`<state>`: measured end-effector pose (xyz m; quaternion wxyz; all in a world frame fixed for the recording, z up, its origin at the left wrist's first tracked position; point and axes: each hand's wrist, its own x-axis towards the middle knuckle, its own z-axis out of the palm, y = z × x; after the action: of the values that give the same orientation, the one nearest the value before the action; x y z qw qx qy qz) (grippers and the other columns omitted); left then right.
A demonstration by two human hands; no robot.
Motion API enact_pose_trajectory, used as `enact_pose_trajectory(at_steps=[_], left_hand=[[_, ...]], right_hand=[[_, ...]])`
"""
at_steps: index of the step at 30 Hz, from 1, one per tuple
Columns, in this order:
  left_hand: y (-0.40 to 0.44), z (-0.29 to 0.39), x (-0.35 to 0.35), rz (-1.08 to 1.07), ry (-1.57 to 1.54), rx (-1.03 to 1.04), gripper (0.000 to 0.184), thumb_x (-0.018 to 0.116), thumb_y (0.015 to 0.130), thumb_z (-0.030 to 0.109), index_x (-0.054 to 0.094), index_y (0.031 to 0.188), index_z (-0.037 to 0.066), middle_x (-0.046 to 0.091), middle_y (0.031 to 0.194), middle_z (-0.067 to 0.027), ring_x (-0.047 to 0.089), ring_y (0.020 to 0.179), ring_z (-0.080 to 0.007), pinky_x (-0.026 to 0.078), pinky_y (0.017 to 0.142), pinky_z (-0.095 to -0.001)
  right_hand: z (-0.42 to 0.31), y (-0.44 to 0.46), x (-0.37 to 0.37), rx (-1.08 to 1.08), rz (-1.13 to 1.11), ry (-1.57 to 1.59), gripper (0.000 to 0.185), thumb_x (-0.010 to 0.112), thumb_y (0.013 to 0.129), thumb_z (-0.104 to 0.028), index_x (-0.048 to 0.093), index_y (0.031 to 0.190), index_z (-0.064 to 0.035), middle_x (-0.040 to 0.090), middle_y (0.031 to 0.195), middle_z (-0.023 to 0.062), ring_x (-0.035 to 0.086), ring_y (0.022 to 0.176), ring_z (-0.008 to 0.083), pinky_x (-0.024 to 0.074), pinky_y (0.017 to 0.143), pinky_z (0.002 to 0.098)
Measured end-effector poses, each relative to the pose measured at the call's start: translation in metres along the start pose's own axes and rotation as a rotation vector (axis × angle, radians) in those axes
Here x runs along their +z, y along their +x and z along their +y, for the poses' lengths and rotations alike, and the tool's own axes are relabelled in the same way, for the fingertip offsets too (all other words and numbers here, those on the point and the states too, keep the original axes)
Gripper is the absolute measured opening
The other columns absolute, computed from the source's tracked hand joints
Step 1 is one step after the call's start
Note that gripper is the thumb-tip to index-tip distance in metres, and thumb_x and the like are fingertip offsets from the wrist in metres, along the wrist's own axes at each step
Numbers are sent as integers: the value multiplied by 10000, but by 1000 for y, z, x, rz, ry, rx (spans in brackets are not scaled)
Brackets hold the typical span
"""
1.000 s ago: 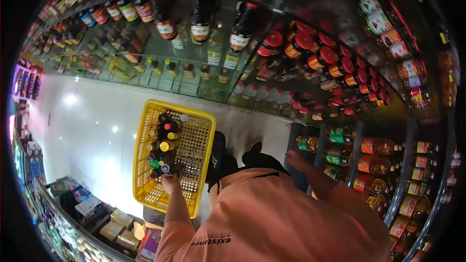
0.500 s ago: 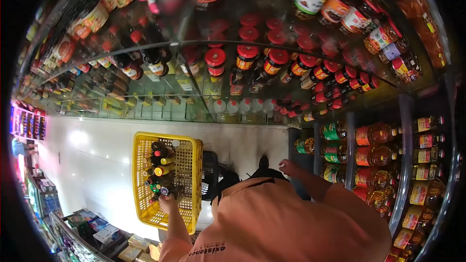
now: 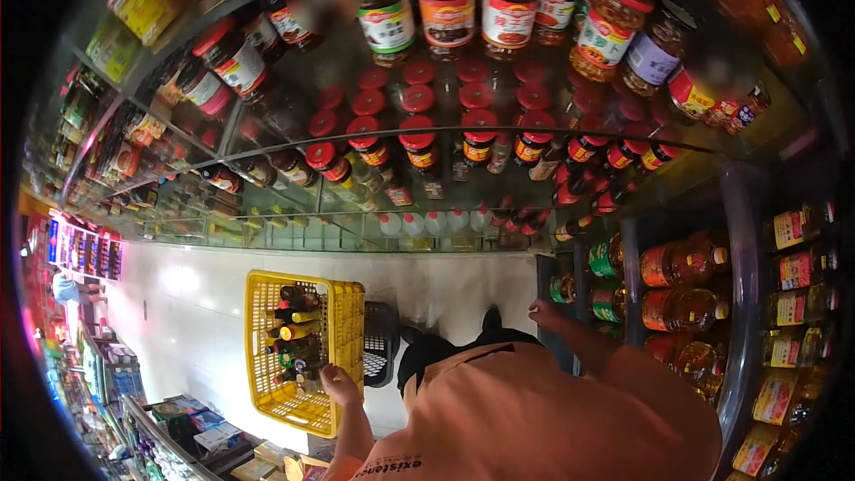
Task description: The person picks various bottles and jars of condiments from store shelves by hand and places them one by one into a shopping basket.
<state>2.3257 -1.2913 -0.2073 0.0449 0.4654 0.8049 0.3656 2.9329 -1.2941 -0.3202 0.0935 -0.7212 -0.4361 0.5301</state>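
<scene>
A yellow plastic basket [image 3: 350,338] holds several bottles with dark, yellow and green caps; one yellow-capped bottle [image 3: 294,331] lies near its middle. My left hand [image 3: 338,385] is by the basket's near rim, close to the bottles, with loosely bent fingers and nothing visible in them. Out to the right, beside the oil bottles, my right hand [image 3: 547,313] is curled closed. A small pale spot shows at its fingertips, too small to name.
Glass shelves ahead carry red-lidded sauce jars [image 3: 478,129]. Large cooking oil bottles [image 3: 681,310] line the rack on the right. A dark basket [image 3: 381,343] sits beside the yellow one. Boxed goods [image 3: 214,435] are at lower left; another person [image 3: 69,289] is far left.
My left hand has drawn back from the bottle tops toward the basket's near rim. My right hand has shifted slightly right. The view has turned, bringing the jars closer.
</scene>
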Motion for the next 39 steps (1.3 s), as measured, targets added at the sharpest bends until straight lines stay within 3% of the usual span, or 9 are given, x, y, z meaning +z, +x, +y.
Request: enact_pose_trajectory(at_steps=[4,7,9,18,22,27,31,35,39], left_hand=[[-25,60,9,-236,10,148,89,615,869,56,627,947,16,682,912,-144,654,845,-364,512,741,-439],[-42,56,26,-275,60,185,119,620,845,77,615,963,61,663,929,-119,626,925,-355,456,850,-468],[-38,62,26,-304,85,209,145,631,835,90,612,976,63,658,955,-124,611,960,-359,442,871,-468],[33,20,58,-243,294,172,606,725,773,196,494,1301,9,583,1150,-237,519,1131,-452,427,963,-523],[64,-41,85,-477,303,35,687,742,802,258,435,1360,0,600,1188,-245,564,1125,-437,469,931,-500],[88,-23,90,-545,569,-64,342,632,891,387,587,952,54,681,952,-206,658,884,-427,531,756,-516],[87,-17,96,-456,585,15,347,654,877,387,575,942,55,675,910,-205,659,848,-425,525,733,-521],[82,-23,101,-406,559,67,351,672,864,383,569,921,53,674,900,-208,656,830,-431,523,723,-526],[84,-28,97,-421,530,99,364,682,857,382,582,943,42,670,902,-219,649,843,-437,520,726,-525]], right_hand=[[-5,6,-16,-56,17,23,392,668,884,-260,605,1200,-36,661,799,92,659,663,182,521,618,357],[-23,20,-24,-67,-23,-19,397,661,893,-261,600,1219,-45,686,847,105,676,703,197,534,662,375],[-59,15,-34,-26,-80,-50,408,654,866,-276,616,1171,-8,665,1119,214,657,1015,331,521,854,442],[-78,126,8,-185,-3,-151,557,621,862,-298,494,1300,22,628,1202,263,620,1094,418,503,903,479],[-94,171,13,-159,9,-186,660,622,846,-284,421,1402,7,622,1216,270,611,1111,428,491,935,487],[-68,241,36,-138,153,-175,807,661,818,-281,298,1486,-9,633,1178,273,634,1083,403,514,884,469],[-65,291,45,-125,269,-151,915,686,830,-260,166,1550,-38,576,1289,283,609,1128,407,498,932,472],[-48,364,70,-140,469,234,719,719,854,-268,379,1453,-60,628,1192,217,667,939,390,534,794,467],[-64,404,61,102,159,841,519,704,871,-299,525,1310,-86,632,1166,129,664,931,310,527,762,429]])
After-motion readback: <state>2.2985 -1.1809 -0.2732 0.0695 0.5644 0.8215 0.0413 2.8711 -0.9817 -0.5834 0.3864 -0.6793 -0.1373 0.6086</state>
